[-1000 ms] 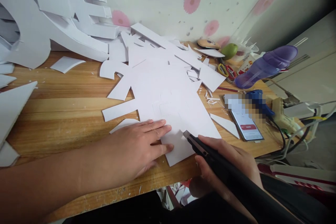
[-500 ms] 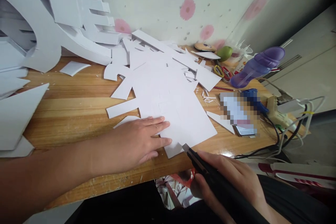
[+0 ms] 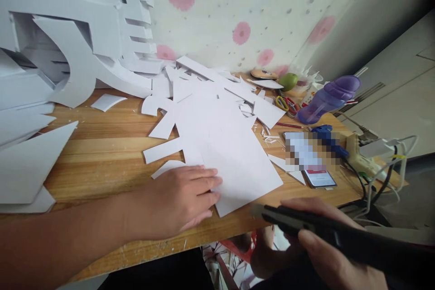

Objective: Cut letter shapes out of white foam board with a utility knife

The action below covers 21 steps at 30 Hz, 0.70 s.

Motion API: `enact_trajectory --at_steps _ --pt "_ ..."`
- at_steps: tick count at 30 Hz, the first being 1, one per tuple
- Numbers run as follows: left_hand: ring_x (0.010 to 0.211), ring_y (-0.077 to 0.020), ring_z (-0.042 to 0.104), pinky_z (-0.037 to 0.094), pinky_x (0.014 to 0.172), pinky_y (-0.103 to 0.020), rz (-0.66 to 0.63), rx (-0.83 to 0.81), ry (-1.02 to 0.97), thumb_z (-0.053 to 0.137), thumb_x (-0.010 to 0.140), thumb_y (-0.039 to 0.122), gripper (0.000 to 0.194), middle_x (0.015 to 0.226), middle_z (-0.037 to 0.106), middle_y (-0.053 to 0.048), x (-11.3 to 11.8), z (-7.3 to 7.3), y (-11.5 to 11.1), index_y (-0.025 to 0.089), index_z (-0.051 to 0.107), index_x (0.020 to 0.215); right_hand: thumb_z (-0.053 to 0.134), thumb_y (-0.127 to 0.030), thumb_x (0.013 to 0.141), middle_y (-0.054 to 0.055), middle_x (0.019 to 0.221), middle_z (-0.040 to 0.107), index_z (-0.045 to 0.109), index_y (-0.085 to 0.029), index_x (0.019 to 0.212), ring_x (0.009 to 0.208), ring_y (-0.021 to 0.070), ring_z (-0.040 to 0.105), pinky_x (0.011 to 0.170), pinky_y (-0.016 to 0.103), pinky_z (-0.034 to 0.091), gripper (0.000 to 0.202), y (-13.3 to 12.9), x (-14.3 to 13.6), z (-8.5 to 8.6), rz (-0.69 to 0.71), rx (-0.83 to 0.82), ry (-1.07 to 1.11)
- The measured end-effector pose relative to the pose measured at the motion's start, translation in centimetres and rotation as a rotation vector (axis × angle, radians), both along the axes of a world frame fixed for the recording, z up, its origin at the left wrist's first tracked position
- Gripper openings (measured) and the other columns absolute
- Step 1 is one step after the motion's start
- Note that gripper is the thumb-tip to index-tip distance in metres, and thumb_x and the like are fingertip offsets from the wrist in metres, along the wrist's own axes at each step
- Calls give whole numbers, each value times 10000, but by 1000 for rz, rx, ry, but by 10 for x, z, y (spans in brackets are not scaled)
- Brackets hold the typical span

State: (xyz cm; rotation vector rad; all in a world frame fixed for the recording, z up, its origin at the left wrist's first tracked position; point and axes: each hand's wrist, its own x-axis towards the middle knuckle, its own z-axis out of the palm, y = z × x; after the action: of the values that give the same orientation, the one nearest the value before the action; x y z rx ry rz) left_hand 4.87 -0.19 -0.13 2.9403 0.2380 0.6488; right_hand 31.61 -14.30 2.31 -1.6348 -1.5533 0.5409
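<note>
My left hand (image 3: 190,197) lies flat, its fingers stretched over the near left edge of a white foam board sheet (image 3: 246,172). Faint cut lines show on that sheet. Fingers wrapped, my right hand (image 3: 331,253) grips a black utility knife (image 3: 335,231). The blurred blade end points left, just right of the sheet's near corner and apart from it. White offcuts (image 3: 163,147) lie around and partly under the sheet.
A white board model (image 3: 112,50) stands at the back left. At the right are a phone (image 3: 319,179), a purple bottle (image 3: 328,99), scissors (image 3: 288,104), a blue glue gun (image 3: 328,138) and a power strip (image 3: 356,154) with cables. Scraps fill a container (image 3: 224,244) below the table edge.
My right hand has drawn the knife to the right, away from the sheet's near edge. My left hand stays on the sheet. The view has tilted up slightly.
</note>
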Motion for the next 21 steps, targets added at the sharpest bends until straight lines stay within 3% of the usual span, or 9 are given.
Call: enact_trajectory --at_steps 4,6,9,16,21 --pt "950 -176 676 542 923 -301 17 -2 -144 565 907 127 150 979 731 -54 3 6 1 109 691 987 688 -383 805 53 774 738 743 -250 1008 625 199 680 544 279 550 249 28 10 -17 -105 22 460" --pt "919 -192 677 568 847 -330 93 10 -123 562 902 124 146 976 725 -61 3 6 3 112 690 971 709 -361 789 37 759 722 750 -240 989 625 165 654 583 260 528 237 42 8 -23 -138 50 646" --pt "967 -220 668 568 859 -368 146 41 -84 541 909 138 161 1019 717 -73 1 5 3 117 685 978 735 -337 768 33 752 719 746 -222 989 643 145 637 617 242 509 249 60 2 -25 -136 62 789" --pt "1255 -269 537 424 1092 -397 157 94 135 590 914 338 355 1317 611 -107 0 -2 -2 133 619 1203 775 -322 758 20 731 706 722 -230 1016 631 151 634 623 277 503 280 82 0 -30 -114 78 705" --pt "1277 -224 520 363 1146 -349 144 116 217 523 964 362 351 1307 618 -99 0 0 1 128 617 1208 725 -366 813 38 760 719 681 -219 1109 679 208 683 715 395 558 333 95 3 -37 -177 137 533"
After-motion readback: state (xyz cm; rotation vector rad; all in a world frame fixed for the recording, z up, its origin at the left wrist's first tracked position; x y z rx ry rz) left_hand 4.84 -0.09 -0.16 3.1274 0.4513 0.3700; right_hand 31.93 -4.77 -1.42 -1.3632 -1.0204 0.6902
